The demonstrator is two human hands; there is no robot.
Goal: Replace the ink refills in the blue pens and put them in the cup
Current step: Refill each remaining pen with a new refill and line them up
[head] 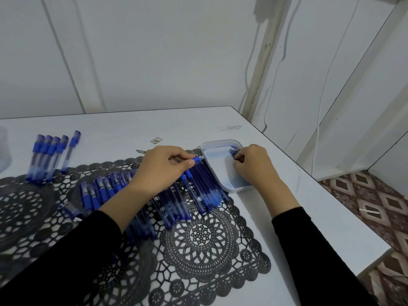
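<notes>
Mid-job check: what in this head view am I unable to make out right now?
1. Head view: whether the right hand holds anything in the white tray; its curled fingers cover the spot.
2. Head view: the translucent container at far left, cut off by the frame edge; cup or not is unclear.
3. Head view: the blue pen in the left hand; the grip hides its barrel. The pen row beneath is blurred.

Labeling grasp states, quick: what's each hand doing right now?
Left hand: grips a blue pen.
Right hand: pinches small blue pieces in the white tray.
</notes>
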